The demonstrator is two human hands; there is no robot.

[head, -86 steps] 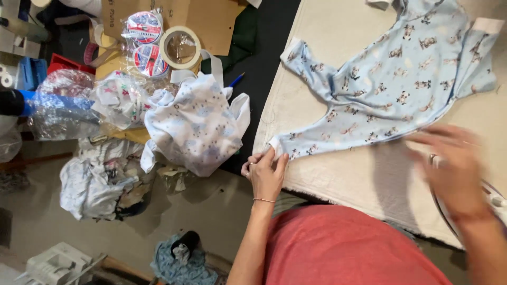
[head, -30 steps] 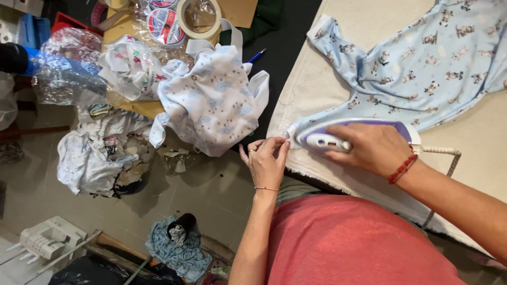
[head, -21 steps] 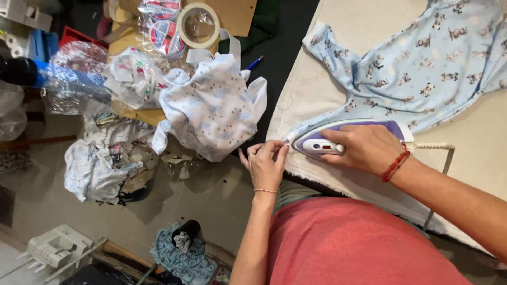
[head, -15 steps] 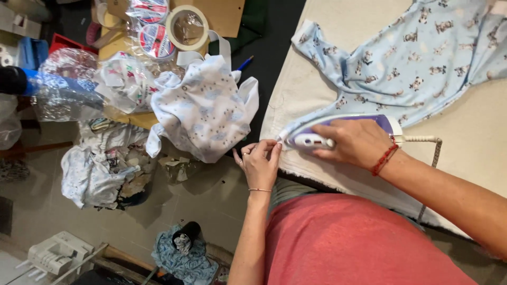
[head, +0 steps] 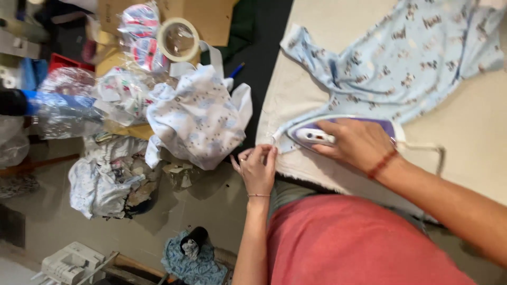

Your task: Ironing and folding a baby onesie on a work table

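On the pale padded ironing surface (head: pixel 475 153) a light blue printed baby garment (head: pixel 401 68) lies spread flat, one leg stretched toward the near-left corner, which seems to be why both hands meet there: the cloth has to be taut and smooth where the heat goes. At that corner the right hand (head: pixel 362 142) is curled closed around the handle of a white and purple iron (head: pixel 317 136), whose sole rests on the leg's end with its nose pointing to the cuff. Just beside the nose, the left hand (head: pixel 257 168) is half closed, its fingertips (head: pixel 272 153) pinched on the cuff's edge at the board's rim, apparently pulling the fabric straight ahead of the iron; thumb and remaining fingers are loosely bent and hold nothing else. Off to the left, well apart from the board, a crumpled white printed garment (head: pixel 198 119) sits on a cluttered pile, with a roll of tape (head: pixel 178 39) and cardboard (head: pixel 211 16) behind it, out of the iron's way.
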